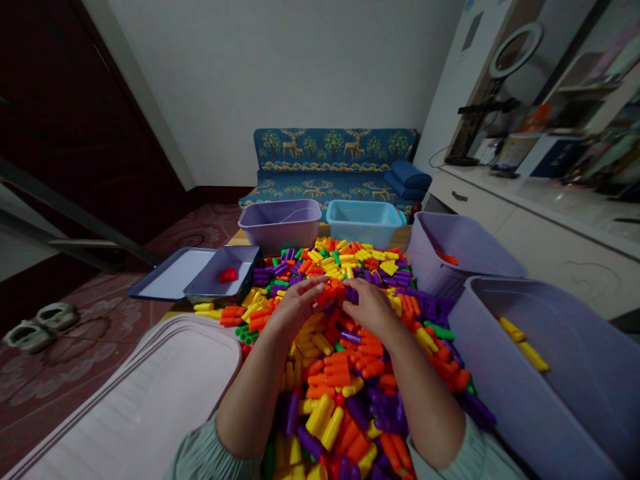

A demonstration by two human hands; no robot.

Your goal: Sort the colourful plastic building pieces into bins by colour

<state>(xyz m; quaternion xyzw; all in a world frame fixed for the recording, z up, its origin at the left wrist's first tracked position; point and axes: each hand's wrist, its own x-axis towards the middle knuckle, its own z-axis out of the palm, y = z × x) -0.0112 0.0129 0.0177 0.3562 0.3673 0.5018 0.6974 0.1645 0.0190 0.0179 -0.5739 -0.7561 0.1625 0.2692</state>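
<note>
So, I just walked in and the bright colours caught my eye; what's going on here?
A person is handling an orange-red plastic piece: their left hand holds it, with the right hand close against it, its exact grip unclear. Both are above a wide heap of small yellow, orange, purple and green plastic pieces. At the near right, a lilac rectangular plastic tub holds yellow pieces; a dark-blue rectangular box at left contains something red.

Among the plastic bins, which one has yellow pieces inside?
The nearest purple bin, at the lower right. Yellow pieces show in it. The middle purple bin shows a reddish piece; the far purple bin and blue bin show no yellow.
</note>
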